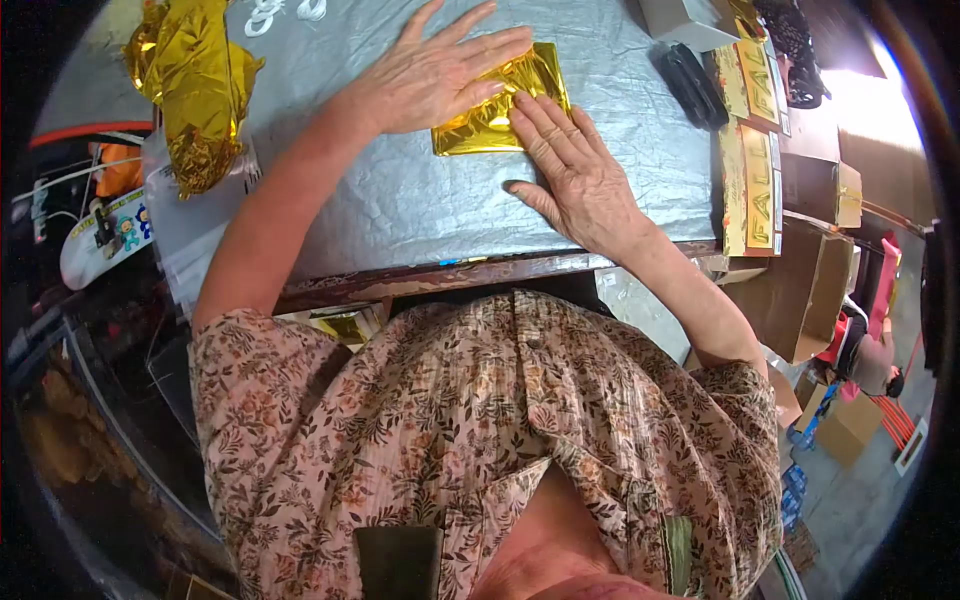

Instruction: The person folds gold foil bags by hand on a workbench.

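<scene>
A shiny gold foil packet (490, 132), folded into a flat rectangle, lies on the grey-covered table (420, 215). My left hand (425, 80) rests over its upper left part with the fingers spread. On the packet's right side lie the fingertips of my right hand (575, 170), its palm on the table cover and its thumb stretched out to the left. Neither hand is closed around anything. Part of the foil is hidden under my fingers.
Crumpled gold foil (205, 100) hangs over the table's left side. White rings (264, 15) lie at the far edge. To the right are a black object (692, 88), printed boxes (750, 190) and a grey-white box (690, 20). Cardboard boxes (795, 290) stand beyond the table's right edge.
</scene>
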Demonstrator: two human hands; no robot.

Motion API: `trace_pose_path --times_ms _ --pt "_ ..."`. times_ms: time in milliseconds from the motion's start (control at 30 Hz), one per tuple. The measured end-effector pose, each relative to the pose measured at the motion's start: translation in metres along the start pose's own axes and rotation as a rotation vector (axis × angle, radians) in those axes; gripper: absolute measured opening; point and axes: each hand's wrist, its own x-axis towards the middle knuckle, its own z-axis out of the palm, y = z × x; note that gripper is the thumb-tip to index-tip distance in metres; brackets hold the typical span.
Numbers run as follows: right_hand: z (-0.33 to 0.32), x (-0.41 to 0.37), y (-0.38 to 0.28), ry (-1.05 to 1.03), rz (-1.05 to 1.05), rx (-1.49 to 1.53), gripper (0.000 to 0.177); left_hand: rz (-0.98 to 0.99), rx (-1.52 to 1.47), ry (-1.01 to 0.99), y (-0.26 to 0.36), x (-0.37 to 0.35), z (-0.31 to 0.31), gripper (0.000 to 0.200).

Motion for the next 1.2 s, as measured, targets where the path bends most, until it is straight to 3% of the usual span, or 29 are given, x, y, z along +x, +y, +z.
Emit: trace_pose_path --times_ms 67,133,167,233,333,367,433,567,733,1200 --pt "-0.001 0.002 -0.001 -0.001 0.005 -0.001 0.078 -0.006 0.017 0.006 -0.004 -0.003 0.000 0.057" --pt "-0.001 0.001 -0.001 0.005 -0.007 -0.007 0.077 0.166 -0.052 0.255 -0.010 -0.005 -0.005 0.061" --pt "-0.001 0.002 -0.001 0.011 -0.013 -0.021 0.077 0.161 -0.039 0.256 -0.016 -0.003 -0.005 0.061" --pt "0.001 0.001 0.000 0.033 -0.020 -0.035 0.076 -0.165 -0.414 0.040 -0.017 0.000 -0.015 0.063" --pt "0.000 0.000 -0.001 0.045 -0.026 -0.041 0.075 -0.303 -0.593 0.095 -0.009 -0.027 -0.077 0.063" --pt "0.000 0.000 -0.001 0.052 -0.029 -0.042 0.075 -0.301 -0.586 0.096 -0.007 -0.042 -0.074 0.063" --pt "0.001 0.000 0.000 0.052 -0.032 -0.068 0.075 -0.135 0.031 0.134 0.004 -0.074 -0.051 0.052" --pt "-0.001 0.000 -0.001 0.054 -0.050 -0.077 0.074 -0.104 0.034 0.081 0.057 -0.085 -0.045 0.056" --pt "-0.001 0.000 0.000 0.055 -0.048 -0.072 0.073 -0.335 0.021 0.166 0.066 -0.091 -0.032 0.059" --pt "0.000 0.001 0.000 0.063 -0.058 -0.058 0.071 -0.224 0.081 0.114 0.046 -0.096 -0.028 0.053"
